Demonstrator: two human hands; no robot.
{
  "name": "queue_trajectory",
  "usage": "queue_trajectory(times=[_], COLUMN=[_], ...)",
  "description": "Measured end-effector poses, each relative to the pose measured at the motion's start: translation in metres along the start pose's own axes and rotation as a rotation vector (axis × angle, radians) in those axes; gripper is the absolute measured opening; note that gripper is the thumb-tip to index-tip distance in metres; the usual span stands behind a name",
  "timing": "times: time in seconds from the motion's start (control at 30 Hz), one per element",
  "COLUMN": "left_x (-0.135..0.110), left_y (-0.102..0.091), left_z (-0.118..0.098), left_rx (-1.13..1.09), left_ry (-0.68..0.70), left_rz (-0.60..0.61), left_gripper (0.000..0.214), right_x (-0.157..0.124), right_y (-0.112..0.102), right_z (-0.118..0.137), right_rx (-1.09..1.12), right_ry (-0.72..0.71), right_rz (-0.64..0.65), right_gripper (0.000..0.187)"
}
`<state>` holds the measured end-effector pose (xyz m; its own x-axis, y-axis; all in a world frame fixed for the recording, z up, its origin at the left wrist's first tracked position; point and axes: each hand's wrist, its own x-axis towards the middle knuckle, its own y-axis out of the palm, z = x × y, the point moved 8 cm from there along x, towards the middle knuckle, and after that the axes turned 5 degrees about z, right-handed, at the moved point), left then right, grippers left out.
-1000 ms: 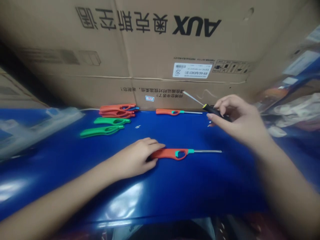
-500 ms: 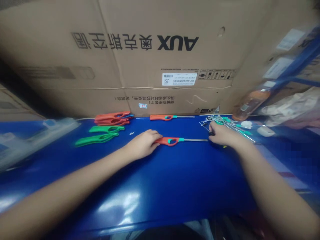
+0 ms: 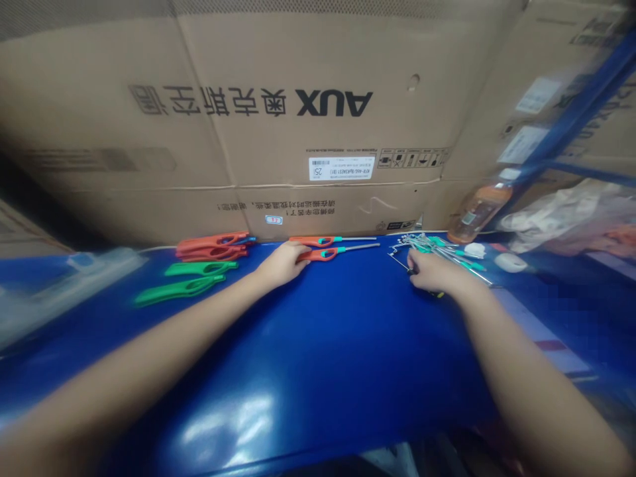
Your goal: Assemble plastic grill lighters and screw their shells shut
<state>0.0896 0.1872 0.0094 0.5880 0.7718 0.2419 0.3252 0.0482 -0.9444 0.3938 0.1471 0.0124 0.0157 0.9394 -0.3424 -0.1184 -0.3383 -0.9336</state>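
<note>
My left hand [image 3: 282, 263] lies on the handle end of an orange long-nosed lighter [image 3: 328, 253] with a teal trigger and metal tube. This lighter sits right beside a second orange lighter [image 3: 318, 240] at the back of the blue table [image 3: 318, 344]. My right hand [image 3: 431, 273] rests closed on the table at the near edge of a pile of metal tubes with teal ends [image 3: 437, 246]. A dark screwdriver handle shows partly under its fingers.
Stacked orange lighter shells [image 3: 211, 246] and two green ones [image 3: 193, 277] lie at the back left. A big AUX cardboard box [image 3: 298, 119] walls off the back. An orange bottle [image 3: 477, 212], white caps [image 3: 509, 262] and plastic bags sit at the right.
My left hand pushed the orange lighter away to the back, beside the other one. My right hand came down with the screwdriver to the table by the tube pile.
</note>
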Motion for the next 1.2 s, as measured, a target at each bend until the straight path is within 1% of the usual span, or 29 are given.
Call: queue_trajectory(times=[0.2, 0.4, 0.53, 0.63, 0.73, 0.83, 1.03, 1.2], left_x=[0.011, 0.019, 0.017, 0.014, 0.011, 0.008, 0.005, 0.008], left_y=[0.004, 0.007, 0.005, 0.002, 0.0, -0.003, -0.003, 0.007], left_z=[0.008, 0.012, 0.011, 0.008, 0.004, 0.002, -0.004, -0.011], left_rx=[0.032, 0.066, 0.093, 0.111, 0.127, 0.141, 0.157, 0.147], left_ry=[-0.016, -0.028, -0.046, -0.051, -0.047, -0.043, -0.009, 0.033], left_rz=[0.016, 0.019, -0.005, -0.02, -0.033, -0.054, -0.065, -0.012], left_gripper=[0.028, 0.031, 0.031, 0.03, 0.025, 0.021, 0.038, 0.049], right_x=[0.002, 0.005, 0.006, 0.006, 0.004, 0.002, -0.001, -0.004], right_y=[0.0, 0.0, -0.004, -0.011, -0.015, -0.014, 0.0, 0.007], right_z=[-0.007, -0.006, -0.004, 0.001, 0.008, 0.021, 0.048, 0.061], right_rx=[0.006, -0.025, -0.058, -0.08, -0.088, -0.085, -0.082, -0.086], right_ry=[0.023, 0.015, -0.001, -0.031, -0.081, -0.164, -0.33, -0.42], right_rz=[-0.009, -0.026, -0.086, -0.169, -0.242, -0.285, -0.295, -0.281], right_gripper=[0.029, 0.027, 0.016, 0.017, 0.022, 0.022, 0.02, 0.019])
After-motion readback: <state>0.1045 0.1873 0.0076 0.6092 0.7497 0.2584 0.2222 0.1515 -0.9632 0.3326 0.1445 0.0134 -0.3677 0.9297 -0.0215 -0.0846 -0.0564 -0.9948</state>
